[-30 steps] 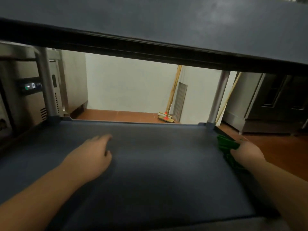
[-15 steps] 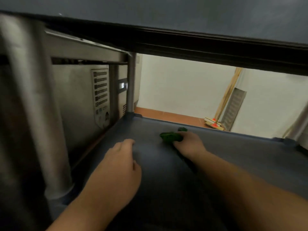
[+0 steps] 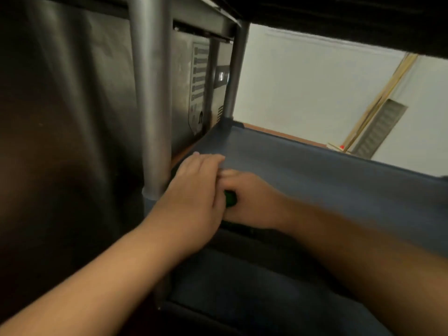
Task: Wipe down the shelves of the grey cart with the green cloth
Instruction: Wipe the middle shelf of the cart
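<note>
Right hand: our right hand [image 3: 252, 197] lies on the shelf, fingers curled over the green cloth [image 3: 229, 199], clamped on it and pressing it down.
Left hand: our left hand [image 3: 194, 187] lies flat with fingers straight and together, holding nothing, just at 9 o'clock of the right hand and touching it.
Green cloth: only a small patch shows between the two hands; the rest is hidden beneath them, so we cannot tell its full spread.
Shelf: the grey shelf [image 3: 327, 180] carries both hands near its left edge and runs off toward 3 o'clock.
In the way: a near metal post [image 3: 151, 93] stands right at 10 o'clock of the left hand; the shelf above [image 3: 339, 18] hangs dark at 12 o'clock.
Further out: a far post [image 3: 236, 71] rises from the back corner at 12 o'clock; a steel cabinet [image 3: 189, 88] fills 9 to 11 o'clock beside the cart; a wooden handle [image 3: 380, 100] leans on the white wall [image 3: 303, 88] at 2 o'clock, next to a grey slatted panel [image 3: 380, 129].
Count: we see two hands, one cloth, two posts, two shelves, one handle, one panel.
</note>
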A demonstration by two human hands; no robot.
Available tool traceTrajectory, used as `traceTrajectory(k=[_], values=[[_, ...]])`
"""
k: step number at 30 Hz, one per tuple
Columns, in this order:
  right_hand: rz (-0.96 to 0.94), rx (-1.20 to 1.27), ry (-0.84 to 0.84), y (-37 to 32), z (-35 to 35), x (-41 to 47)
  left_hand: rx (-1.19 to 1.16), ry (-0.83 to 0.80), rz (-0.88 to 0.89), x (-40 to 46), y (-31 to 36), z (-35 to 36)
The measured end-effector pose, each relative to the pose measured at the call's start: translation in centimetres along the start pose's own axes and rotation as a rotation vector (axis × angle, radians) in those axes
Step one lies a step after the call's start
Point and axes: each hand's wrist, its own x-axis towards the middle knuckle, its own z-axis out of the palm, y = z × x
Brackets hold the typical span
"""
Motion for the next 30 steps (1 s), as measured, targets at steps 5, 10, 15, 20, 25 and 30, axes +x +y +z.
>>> traceTrajectory(k=[5,10,15,20,25,30], values=[[0.067,-0.039,0.012,-1.8,-0.3,-3.2,-0.001,-0.019,0.062,-3.3,0.1,-0.6],[0.262,0.011,0.016,-1.9,-2.1,-7.2,-0.050,0.001,-0.019,-3.6,1.6,1.0],[0.350,0.007,-0.013,-1.1,-5.5,-14.8,-0.012,-0.091,0.029,-2.3,6.0,4.0],[0.537,-0.007,-0.006,0.0,-10.1,-25.4,-0.061,-0.149,0.100,-1.7,13.1,8.1],[0.720,0.074,0.028,1.5,-14.8,-36.1,-0.124,-0.225,0.154,-2.6,20.5,13.1],[0.840,0.076,0.194,3.6,-17.3,-45.2,0.226,-0.262,0.357,-4.7,25.6,17.5]])
